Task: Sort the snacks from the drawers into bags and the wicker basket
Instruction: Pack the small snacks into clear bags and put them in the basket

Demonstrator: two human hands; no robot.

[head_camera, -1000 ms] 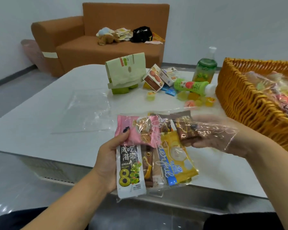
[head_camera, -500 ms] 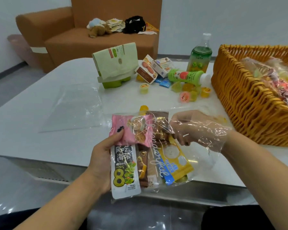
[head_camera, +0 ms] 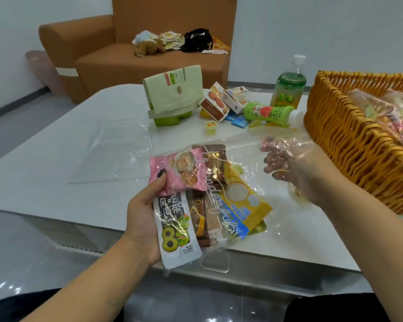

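My left hand (head_camera: 142, 212) grips the lower left of a clear plastic bag (head_camera: 249, 156), thumb on a pink biscuit packet (head_camera: 179, 173) inside it. The bag also holds a white seaweed packet (head_camera: 175, 228), a brown chocolate packet (head_camera: 215, 163) and a yellow packet (head_camera: 240, 203). My right hand (head_camera: 296, 173) is inside the bag's open end, covered by the film, fingers spread and holding nothing, right of the snacks. The wicker basket (head_camera: 349, 145) stands at the right with wrapped snacks in it.
On the white table (head_camera: 44, 173) lie an empty clear bag (head_camera: 112, 149), a green pouch (head_camera: 172, 91), two small boxes (head_camera: 214, 103), a jelly cup (head_camera: 211, 127), a lying green bottle (head_camera: 270, 112) and an upright bottle (head_camera: 287, 87). A brown sofa (head_camera: 126, 59) stands behind.
My right hand has let go of the brown packet inside the bag and drawn back to the right, fingers spreading. The left hand keeps its grip on the bag.
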